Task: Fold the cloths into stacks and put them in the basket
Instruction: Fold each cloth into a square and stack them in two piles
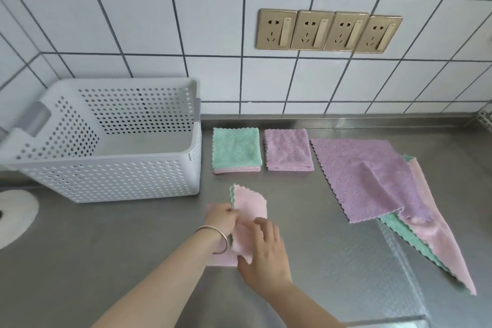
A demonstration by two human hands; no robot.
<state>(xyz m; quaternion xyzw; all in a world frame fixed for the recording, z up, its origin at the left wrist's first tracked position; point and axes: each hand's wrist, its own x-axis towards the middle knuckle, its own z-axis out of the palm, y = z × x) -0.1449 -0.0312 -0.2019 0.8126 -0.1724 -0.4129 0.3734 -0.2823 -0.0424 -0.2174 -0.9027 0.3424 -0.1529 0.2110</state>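
Observation:
A pink cloth with a green underside (250,210) lies half folded on the steel counter in front of me. My left hand (222,218) pinches its raised left edge. My right hand (263,253) grips the cloth's lower right part. Behind it sit two folded stacks: a green and pink one (235,150) and a purple one (288,149). To the right several unfolded cloths lie overlapped, a purple one (364,176) on top of a pink one (442,242) and a green one (396,229). The white perforated basket (117,176) stands at the left with nothing visible inside.
The steel counter (106,247) runs to a tiled wall with a row of gold sockets (328,30). A round white object (16,216) shows at the left edge. The counter's front edge crosses the lower right corner.

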